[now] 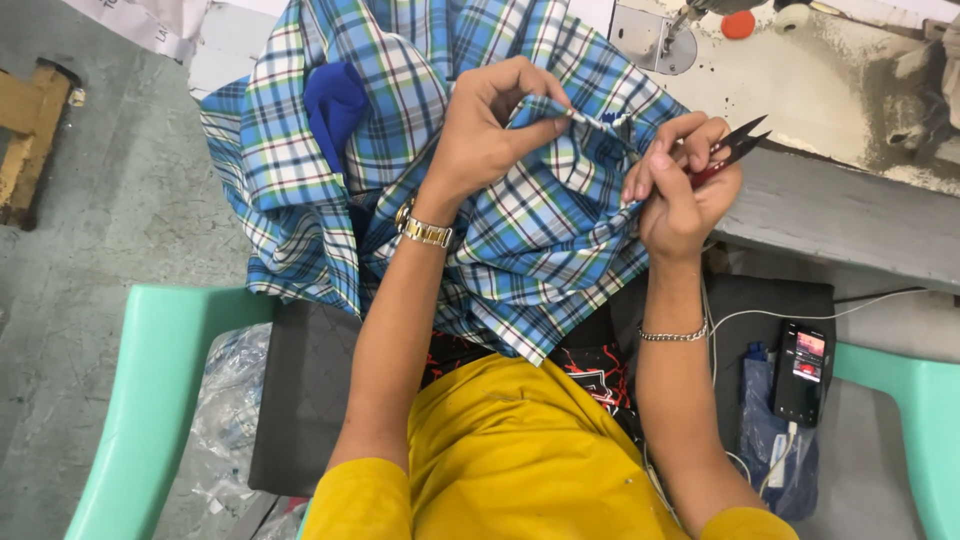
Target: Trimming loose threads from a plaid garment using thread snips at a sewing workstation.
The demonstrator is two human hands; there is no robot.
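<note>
Head view, looking straight down at a seated person in a yellow top. Blue plaid garment is bunched on the lap and spills up toward 12 o'clock, over the near edge of the table. A solid blue piece shows among its folds at 11 o'clock.

Left hand is clenched on a fold of the garment, pinching a seam edge between thumb and fingers; gold watch on that wrist. Right hand grips red-handled thread snips, blades pointing to 2 o'clock, and also pinches the cloth just beside the left hand's grip. A thin chain bracelet sits on that wrist.

Table is grey, worn and stained, running across 1 to 3 o'clock. A metal sewing machine plate sits at 1 o'clock, with a small red disc near it.

Seat is a mint-green plastic chair with a dark cushion. At 4 o'clock on the cushion lies a phone, screen lit, a white cable running to it. Floor is bare grey concrete; a wooden piece lies at 9 o'clock.
</note>
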